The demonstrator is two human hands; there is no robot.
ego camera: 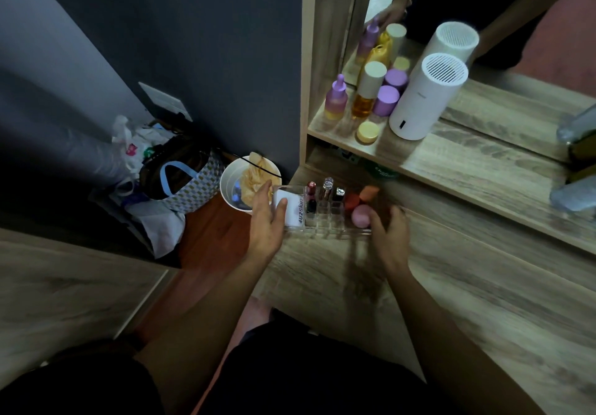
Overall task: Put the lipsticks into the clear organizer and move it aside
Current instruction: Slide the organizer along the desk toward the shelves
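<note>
The clear organizer (325,218) sits at the left end of the wooden vanity top (451,285). Lipsticks stand in its slots: a red one (311,189), a clear-capped one (328,186), a dark one (338,195) and another dark red one (311,205). A white box (292,210) fills its left compartment; pink (360,215) and orange sponges (367,193) lie in its right end. My left hand (267,218) grips the organizer's left end, thumb on the box. My right hand (388,231) holds the right end, blurred.
A raised shelf (467,156) carries purple and amber bottles (362,102), a yellow jar (367,132) and a white cylinder device (419,98) before a mirror. Left of the vanity, on the floor, stand a white bin (232,189) and a patterned bag (193,185).
</note>
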